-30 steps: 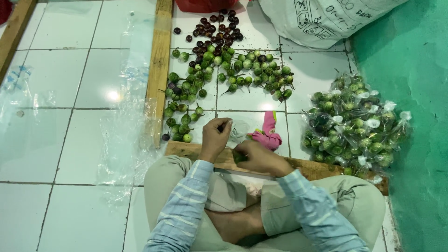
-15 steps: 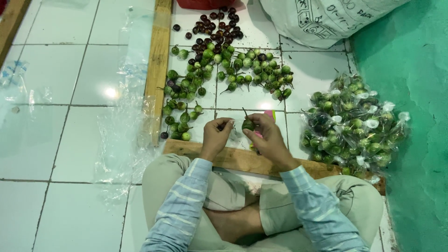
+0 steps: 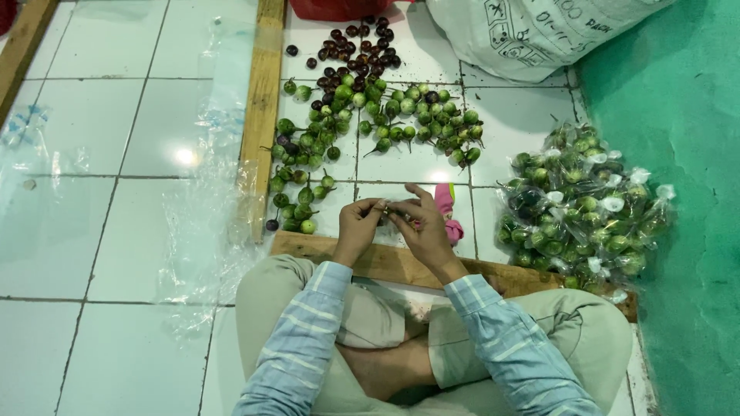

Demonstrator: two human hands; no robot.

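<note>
My left hand (image 3: pixel 356 229) and my right hand (image 3: pixel 420 225) meet over the white tiled floor, fingertips pinched together on a small item (image 3: pixel 382 209) that looks like a bag neck or tie; I cannot make it out clearly. Just beyond the hands lies a loose heap of small round green eggplants (image 3: pixel 370 123) with a patch of dark purple ones (image 3: pixel 356 46) farther away. A pink object (image 3: pixel 447 208) lies right behind my right hand. To the right sits a pile of clear bags packed with green eggplants (image 3: pixel 582 204).
A wooden plank (image 3: pixel 385 262) lies across in front of my crossed legs, and another plank (image 3: pixel 260 115) runs away on the left. Crumpled clear plastic sheeting (image 3: pixel 204 223) lies left of it. A white sack (image 3: pixel 532 35) stands at the top right beside a green wall (image 3: pixel 678 154).
A second ago my right hand was low by the plank; it reached forward, lifted a green eggplant, and now both hands are pinched together in front of me.
</note>
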